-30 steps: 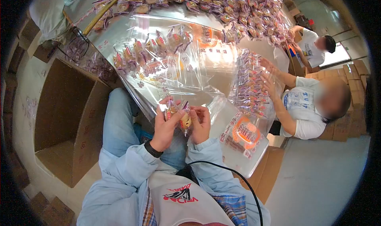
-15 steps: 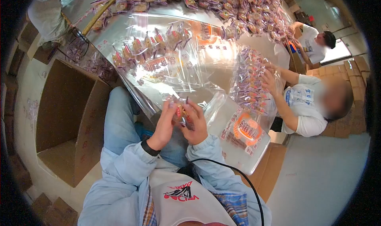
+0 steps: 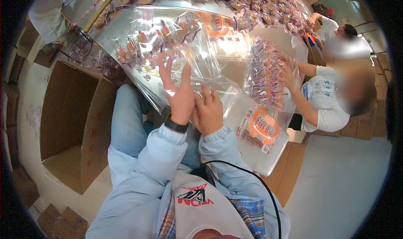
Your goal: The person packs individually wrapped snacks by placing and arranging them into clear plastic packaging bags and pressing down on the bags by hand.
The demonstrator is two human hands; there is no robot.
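A clear plastic bag (image 3: pixel 161 90) with printed lettering lies in front of me, and a row of wrapped pastries (image 3: pixel 142 37) shows through its far part. My left hand (image 3: pixel 180 98), a black band at its wrist, reaches over the near part with fingers spread. Close beside it, my right hand (image 3: pixel 208 113) has bent fingers at the bag's near edge and seems to pinch the film. Whether a packet lies under either palm is hidden. To the right is a stack of flat printed bags (image 3: pixel 260 132).
Many wrapped pastries (image 3: pixel 268 8) are heaped along the table's far side. On the right, a co-worker's hands (image 3: pixel 287 75) touch a filled bag (image 3: pixel 266 77). An open cardboard box (image 3: pixel 69 121) stands at my left. A yellowish pole (image 3: pixel 103 12) crosses the far left corner.
Both hands have moved forward from the table's near edge onto the bag. The wrapped pastry held between them is no longer visible there. My left hand's fingers have spread.
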